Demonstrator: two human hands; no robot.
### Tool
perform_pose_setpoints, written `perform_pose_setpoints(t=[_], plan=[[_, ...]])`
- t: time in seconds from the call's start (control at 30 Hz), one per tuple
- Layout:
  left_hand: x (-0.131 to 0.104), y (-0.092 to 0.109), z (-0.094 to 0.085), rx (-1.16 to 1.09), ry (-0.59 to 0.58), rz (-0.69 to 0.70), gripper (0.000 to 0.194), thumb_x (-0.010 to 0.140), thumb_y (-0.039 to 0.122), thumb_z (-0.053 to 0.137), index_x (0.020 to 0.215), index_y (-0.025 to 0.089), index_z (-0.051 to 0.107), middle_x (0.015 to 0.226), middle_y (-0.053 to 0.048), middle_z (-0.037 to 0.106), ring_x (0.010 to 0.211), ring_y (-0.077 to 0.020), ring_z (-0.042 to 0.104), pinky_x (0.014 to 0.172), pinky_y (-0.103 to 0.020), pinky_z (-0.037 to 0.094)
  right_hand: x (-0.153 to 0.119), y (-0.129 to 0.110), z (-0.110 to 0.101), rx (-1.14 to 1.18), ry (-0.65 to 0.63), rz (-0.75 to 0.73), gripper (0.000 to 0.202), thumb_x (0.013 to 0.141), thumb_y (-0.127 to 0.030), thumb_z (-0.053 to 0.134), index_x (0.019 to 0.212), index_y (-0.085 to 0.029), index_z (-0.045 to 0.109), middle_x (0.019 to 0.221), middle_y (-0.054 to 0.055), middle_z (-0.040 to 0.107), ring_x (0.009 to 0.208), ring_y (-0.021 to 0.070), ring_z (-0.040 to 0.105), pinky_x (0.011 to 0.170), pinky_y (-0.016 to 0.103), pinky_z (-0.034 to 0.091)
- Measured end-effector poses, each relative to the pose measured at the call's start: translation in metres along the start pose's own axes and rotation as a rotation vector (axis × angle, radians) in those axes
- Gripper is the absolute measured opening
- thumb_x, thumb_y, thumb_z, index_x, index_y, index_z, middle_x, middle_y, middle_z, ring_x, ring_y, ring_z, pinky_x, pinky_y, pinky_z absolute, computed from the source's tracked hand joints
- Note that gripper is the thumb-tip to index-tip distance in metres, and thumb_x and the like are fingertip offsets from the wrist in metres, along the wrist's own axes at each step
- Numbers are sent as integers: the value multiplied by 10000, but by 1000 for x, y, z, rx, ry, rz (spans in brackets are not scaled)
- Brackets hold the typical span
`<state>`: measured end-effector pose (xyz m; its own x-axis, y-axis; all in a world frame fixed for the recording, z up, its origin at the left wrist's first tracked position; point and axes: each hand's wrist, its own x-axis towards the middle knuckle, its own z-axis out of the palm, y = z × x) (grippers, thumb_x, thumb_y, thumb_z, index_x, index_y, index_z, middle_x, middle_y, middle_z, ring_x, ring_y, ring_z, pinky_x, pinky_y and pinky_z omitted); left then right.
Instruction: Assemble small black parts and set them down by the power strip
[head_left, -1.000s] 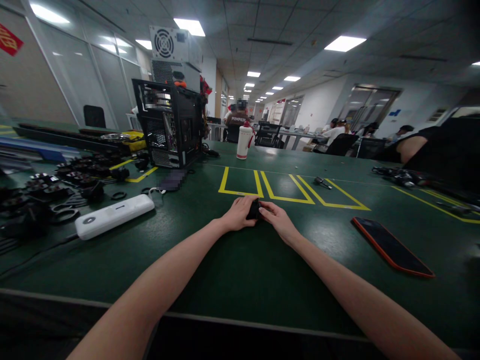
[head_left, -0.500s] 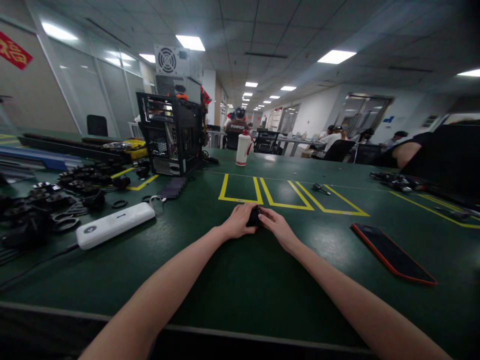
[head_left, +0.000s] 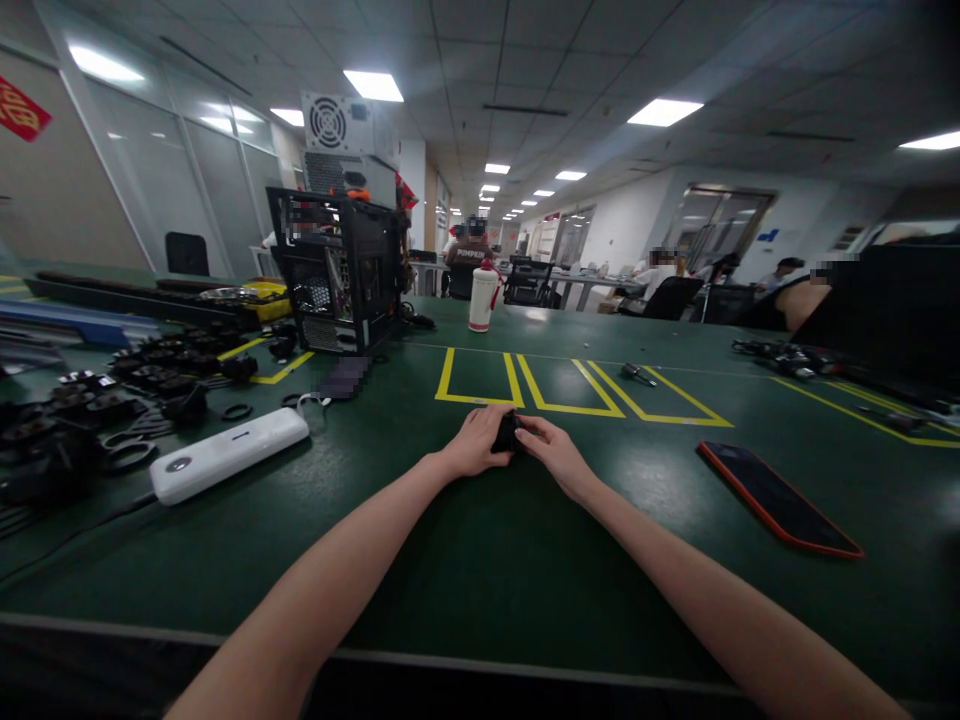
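Observation:
A small black part (head_left: 506, 433) sits between my two hands, just over the green table (head_left: 555, 590). My left hand (head_left: 478, 442) is wrapped round its left side, the thumb below it. The fingertips of my right hand (head_left: 551, 452) are pressed together at its right side. Both hands hide much of the part, so its exact shape cannot be made out. Just beyond them, yellow tape outlines (head_left: 480, 401) mark the table, and a small dark metallic piece (head_left: 637, 374) lies at the right-hand outline.
At the left are a white power strip (head_left: 229, 455), many black parts (head_left: 161, 365) and an open computer case (head_left: 345, 270). A white bottle (head_left: 482, 300) stands behind my hands. A red-edged phone (head_left: 776, 495) lies to the right. People sit in the background.
The view has shifted slightly. My hands keep nearly the same hold on the black part, with only slight finger movement at most.

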<state>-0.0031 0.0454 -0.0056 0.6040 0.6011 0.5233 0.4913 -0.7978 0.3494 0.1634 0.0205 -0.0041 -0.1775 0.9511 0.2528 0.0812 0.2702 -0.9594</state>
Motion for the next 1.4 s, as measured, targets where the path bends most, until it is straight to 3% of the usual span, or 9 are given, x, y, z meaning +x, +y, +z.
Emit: perform_pose_setpoints(t=[0.17, 0.3, 0.47, 0.67, 0.8, 0.97, 1.17, 1.3, 1.4], plan=[[1, -2, 1, 10, 17, 15, 634, 648, 248, 590, 1195, 181, 276, 1163, -104, 436, 1103, -252, 413, 954, -434, 282, -6, -4, 0, 50, -74, -83, 308, 668, -244, 628, 961, -213, 535, 1018, 20, 579, 978, 161, 546, 920, 357, 389], [0, -2, 1, 13, 23, 32, 624, 661, 268, 585, 1195, 169, 277, 1164, -110, 434, 1098, -245, 416, 953, -419, 288, -6, -4, 1, 14, -19, -61, 235, 699, -293, 594, 916, -212, 553, 944, 19, 590, 946, 156, 549, 899, 359, 400], [0, -3, 3, 17, 17, 11, 651, 653, 259, 589, 1209, 177, 260, 1182, -111, 429, 1120, -255, 402, 955, -437, 280, 0, 2, 0, 9, 14, -9, 338, 682, -304, 608, 998, -205, 540, 995, 42, 591, 949, 171, 550, 899, 382, 396], [-1, -5, 4, 27, 4, 28, 639, 671, 271, 570, 1217, 169, 253, 1202, -118, 415, 1140, -258, 385, 961, -435, 278, -5, 0, -1, 40, -52, -84, 350, 621, -249, 662, 946, -215, 537, 1004, 17, 576, 972, 165, 546, 912, 356, 396], [0, -6, 6, 45, 28, 32, 637, 671, 282, 573, 1212, 155, 262, 1186, -120, 424, 1127, -254, 398, 963, -424, 283, -4, 0, -1, 35, -7, -35, 270, 675, -308, 613, 923, -221, 550, 957, 16, 591, 926, 154, 555, 879, 353, 411], [0, -8, 7, 36, 13, 19, 652, 657, 272, 582, 1215, 160, 263, 1189, -117, 425, 1131, -256, 395, 963, -434, 280, 1, 4, -3, 5, 5, 10, 334, 679, -311, 608, 990, -207, 542, 975, 35, 588, 905, 163, 559, 870, 373, 410], [0, -7, 6, 36, 10, 21, 652, 661, 269, 576, 1218, 157, 256, 1195, -119, 418, 1130, -255, 393, 964, -429, 280, -4, 1, -2, 46, -76, -100, 330, 626, -229, 657, 924, -217, 517, 985, 9, 565, 936, 152, 560, 902, 342, 399], [0, -6, 6, 41, 25, 27, 641, 666, 277, 575, 1212, 150, 264, 1185, -123, 423, 1119, -256, 400, 959, -423, 288, -4, 0, 0, 13, -24, -100, 222, 686, -266, 605, 887, -212, 530, 948, 12, 567, 946, 149, 548, 896, 338, 402], [1, -6, 7, 36, 23, 21, 642, 660, 272, 581, 1209, 166, 265, 1179, -114, 426, 1113, -252, 405, 958, -422, 290, -1, 2, -1, 5, 2, -73, 283, 690, -258, 602, 958, -216, 522, 971, 25, 569, 952, 156, 545, 888, 350, 406]])
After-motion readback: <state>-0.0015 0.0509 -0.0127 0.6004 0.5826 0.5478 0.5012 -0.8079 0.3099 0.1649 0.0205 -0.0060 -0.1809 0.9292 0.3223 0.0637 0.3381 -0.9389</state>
